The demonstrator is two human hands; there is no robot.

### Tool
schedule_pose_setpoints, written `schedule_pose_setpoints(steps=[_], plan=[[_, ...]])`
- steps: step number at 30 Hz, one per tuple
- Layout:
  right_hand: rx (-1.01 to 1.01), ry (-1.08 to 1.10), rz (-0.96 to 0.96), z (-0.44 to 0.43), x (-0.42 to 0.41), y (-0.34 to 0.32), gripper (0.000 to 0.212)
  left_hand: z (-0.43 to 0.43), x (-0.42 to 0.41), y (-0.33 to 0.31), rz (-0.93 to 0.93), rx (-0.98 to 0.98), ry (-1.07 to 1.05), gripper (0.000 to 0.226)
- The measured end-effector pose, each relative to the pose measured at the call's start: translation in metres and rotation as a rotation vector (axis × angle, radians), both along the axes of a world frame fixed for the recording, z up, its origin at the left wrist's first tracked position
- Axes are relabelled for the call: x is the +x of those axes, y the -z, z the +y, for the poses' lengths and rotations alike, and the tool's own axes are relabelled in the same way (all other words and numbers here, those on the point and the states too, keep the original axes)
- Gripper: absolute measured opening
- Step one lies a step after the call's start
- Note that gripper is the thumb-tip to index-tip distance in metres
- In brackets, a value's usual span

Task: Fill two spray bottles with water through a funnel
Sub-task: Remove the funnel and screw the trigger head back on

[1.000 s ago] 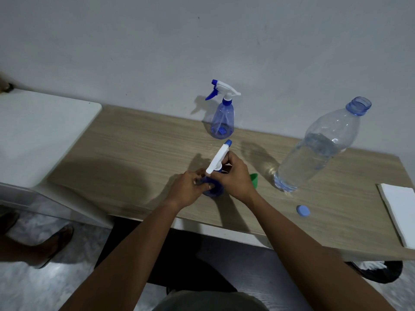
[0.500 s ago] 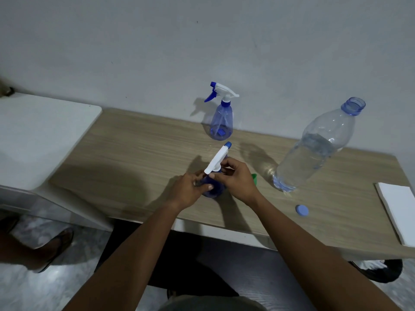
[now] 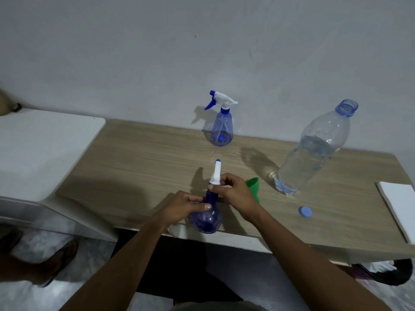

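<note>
Right at the front edge of the table (image 3: pixel 146 164), the left hand (image 3: pixel 184 207) has its grip wrapped round the belly of the near spray bottle (image 3: pixel 207 222). The right hand (image 3: pixel 235 194) pinches the neck just under the white spray head (image 3: pixel 216 173). A green funnel (image 3: pixel 253 186) shows just behind that hand, and a blue cap (image 3: pixel 305 212) lies off to the right. Further back stands the uncapped water bottle (image 3: pixel 314 153), partly full. By the wall is the second spray bottle (image 3: pixel 221 129).
</note>
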State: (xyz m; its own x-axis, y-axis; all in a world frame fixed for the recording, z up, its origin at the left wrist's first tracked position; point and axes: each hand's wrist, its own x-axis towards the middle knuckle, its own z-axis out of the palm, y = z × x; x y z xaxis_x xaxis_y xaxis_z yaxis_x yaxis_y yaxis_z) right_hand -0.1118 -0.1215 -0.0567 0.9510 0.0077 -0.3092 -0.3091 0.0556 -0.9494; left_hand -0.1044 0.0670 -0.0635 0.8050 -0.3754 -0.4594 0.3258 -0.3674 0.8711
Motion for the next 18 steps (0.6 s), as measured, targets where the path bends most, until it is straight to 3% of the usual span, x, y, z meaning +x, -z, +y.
schedule_pose_setpoints(steps=[2, 5, 11, 18], plan=[[0.009, 0.082, 0.033, 0.005, 0.001, 0.006, 0.040, 0.002, -0.002, 0.002, 0.036, -0.011, -0.052, 0.023], [0.042, 0.000, 0.121, 0.007, 0.006, 0.005, 0.060, 0.004, -0.005, 0.000, 0.105, -0.046, -0.078, 0.021], [0.056, -0.108, 0.151, 0.009, 0.012, -0.002, 0.029, 0.001, -0.011, -0.005, 0.180, -0.067, -0.085, 0.031], [0.027, -0.081, 0.144, 0.008, 0.015, 0.000, 0.032, -0.003, -0.010, -0.008, 0.212, -0.097, -0.115, 0.032]])
